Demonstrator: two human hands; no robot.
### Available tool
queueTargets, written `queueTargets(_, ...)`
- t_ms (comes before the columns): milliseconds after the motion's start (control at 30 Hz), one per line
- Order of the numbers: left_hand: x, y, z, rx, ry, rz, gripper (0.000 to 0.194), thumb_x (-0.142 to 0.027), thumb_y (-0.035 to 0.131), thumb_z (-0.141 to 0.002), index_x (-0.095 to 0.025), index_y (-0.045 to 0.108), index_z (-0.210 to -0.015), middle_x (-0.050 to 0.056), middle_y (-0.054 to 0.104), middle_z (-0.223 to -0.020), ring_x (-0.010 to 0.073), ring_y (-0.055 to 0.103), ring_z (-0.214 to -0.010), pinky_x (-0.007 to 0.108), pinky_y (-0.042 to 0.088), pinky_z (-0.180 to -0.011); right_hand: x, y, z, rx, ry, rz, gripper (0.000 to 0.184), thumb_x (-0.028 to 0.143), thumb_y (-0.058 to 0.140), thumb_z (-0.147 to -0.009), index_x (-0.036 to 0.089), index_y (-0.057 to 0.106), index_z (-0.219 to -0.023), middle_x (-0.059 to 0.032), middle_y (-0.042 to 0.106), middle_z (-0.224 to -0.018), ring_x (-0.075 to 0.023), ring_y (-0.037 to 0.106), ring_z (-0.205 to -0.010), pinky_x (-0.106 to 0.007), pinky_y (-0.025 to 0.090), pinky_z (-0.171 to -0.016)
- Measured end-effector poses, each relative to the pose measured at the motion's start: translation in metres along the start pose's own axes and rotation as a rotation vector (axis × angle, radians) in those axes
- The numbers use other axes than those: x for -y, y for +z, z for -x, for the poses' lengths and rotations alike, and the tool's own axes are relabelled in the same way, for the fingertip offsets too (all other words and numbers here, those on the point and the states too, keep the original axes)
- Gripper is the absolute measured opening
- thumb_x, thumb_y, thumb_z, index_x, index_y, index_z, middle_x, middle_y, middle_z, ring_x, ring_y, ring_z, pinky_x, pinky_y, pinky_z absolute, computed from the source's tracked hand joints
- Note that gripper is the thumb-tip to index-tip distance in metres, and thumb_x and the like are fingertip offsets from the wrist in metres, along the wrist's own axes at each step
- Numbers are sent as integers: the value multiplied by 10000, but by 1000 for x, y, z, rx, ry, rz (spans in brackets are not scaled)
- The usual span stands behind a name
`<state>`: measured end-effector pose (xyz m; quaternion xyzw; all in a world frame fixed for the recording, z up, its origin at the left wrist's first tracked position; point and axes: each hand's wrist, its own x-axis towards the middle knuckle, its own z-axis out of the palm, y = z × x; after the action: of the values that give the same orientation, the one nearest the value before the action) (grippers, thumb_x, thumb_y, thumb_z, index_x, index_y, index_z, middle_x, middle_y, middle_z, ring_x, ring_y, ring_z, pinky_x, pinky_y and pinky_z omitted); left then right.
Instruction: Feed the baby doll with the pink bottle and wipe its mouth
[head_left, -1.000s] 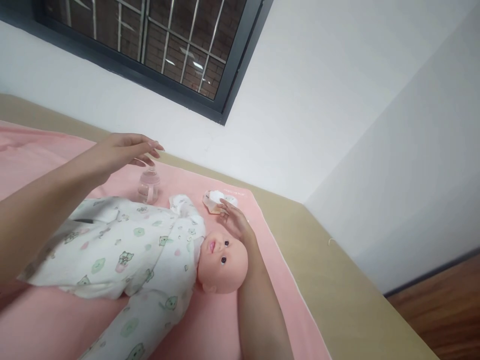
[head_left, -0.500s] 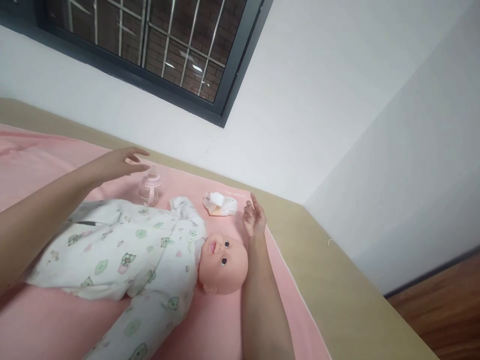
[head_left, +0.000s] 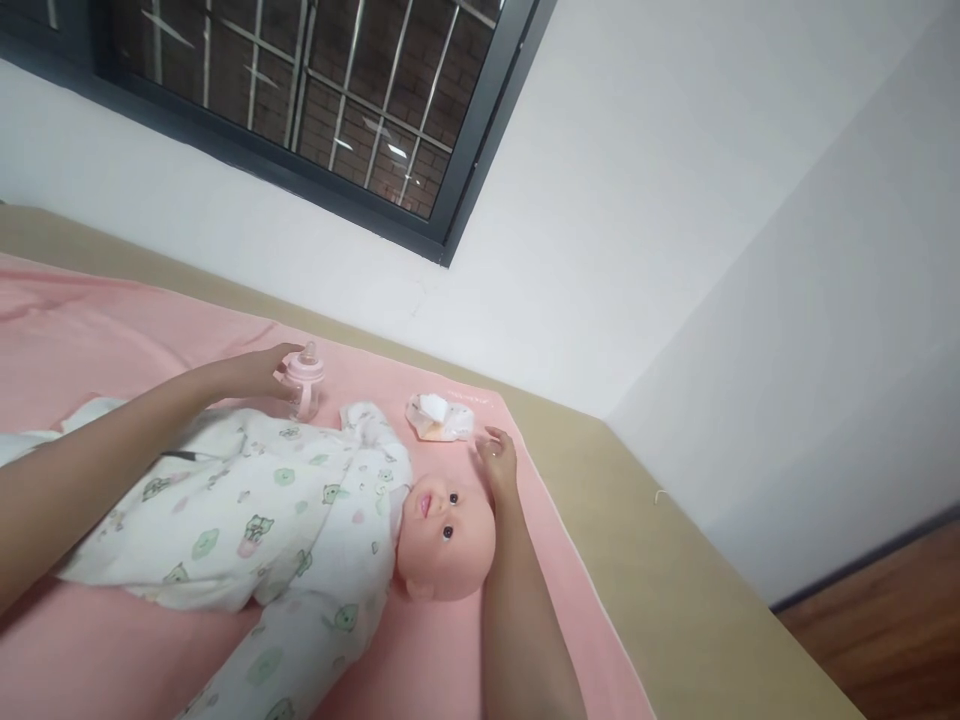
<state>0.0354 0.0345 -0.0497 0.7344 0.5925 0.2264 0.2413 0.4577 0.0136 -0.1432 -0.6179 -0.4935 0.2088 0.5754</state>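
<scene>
A baby doll (head_left: 446,540) in a white suit with green bear prints (head_left: 300,510) lies on its back on a pink sheet (head_left: 420,660), its head toward the right. Beyond its body a clear baby bottle (head_left: 306,375) with a pink collar and handle stands upright. My left hand (head_left: 262,373) reaches over the doll and has its fingers around the bottle's left side; the far fingertips are partly hidden. My right hand (head_left: 498,463) rests on the sheet past the doll's head, fingers loosely bent and apart, holding nothing. Close to it lies a small white wipes packet (head_left: 441,417).
The sheet covers a tan bed surface (head_left: 637,560), which shows along the back and right. A white wall (head_left: 600,220) rises behind, with a dark-framed barred window (head_left: 360,110). Brown wood (head_left: 885,610) is at the lower right.
My left hand has come down and closed around the bottle. The bottle itself stays in place. My right hand has lowered slightly toward the doll's head, its fingers more bent.
</scene>
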Motion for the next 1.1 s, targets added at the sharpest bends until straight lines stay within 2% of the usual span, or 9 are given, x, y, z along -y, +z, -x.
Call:
queueTargets(267, -3, 9, -3, -31, 26, -39, 902, -418, 539, -605, -102, 282, -1409, 131, 590, -1225, 273, 594, -1012, 319, 468, -838, 3, -9, 6, 48, -21, 59, 486, 355, 675, -601, 201, 609, -1057, -97, 620, -1108, -225, 589, -972, -380, 483, -866)
queueTargets(533, -4, 16, -5, -91, -3, -105, 847, -421, 552, -618, -111, 325, -1372, 115, 619, -1180, 284, 601, -997, 304, 466, -808, 2, -20, 9, 182, -59, 94, 707, 339, 778, -505, 215, 544, -1160, -64, 640, -1039, -209, 605, -941, -361, 500, -854)
queueTargets(733, -1, 15, -2, -92, 6, -167, 695, -367, 512, -638, -135, 405, -1284, 90, 651, -1043, 273, 619, -912, 288, 456, -731, 4, -24, 14, 201, -63, 151, 674, 338, 749, -568, 234, 535, -1198, -48, 650, -1052, -210, 603, -977, -371, 478, -901)
queueTargets(900, -4, 12, 2, -88, -4, -248, 585, -405, 524, -665, -160, 431, -1188, 70, 652, -924, 282, 619, -860, 288, 431, -666, 2, -22, 14, 173, -59, 159, 692, 338, 743, -569, 234, 526, -1218, -42, 656, -1028, -207, 606, -962, -375, 478, -895)
queueTargets(1100, -14, 7, 8, -73, -53, -297, 551, -453, 560, -674, -181, 421, -1132, 87, 642, -955, 290, 607, -875, 282, 407, -648, -4, -18, 6, 167, 10, 158, 736, 319, 759, -520, 219, 525, -1211, -45, 656, -1011, -208, 606, -948, -358, 490, -861)
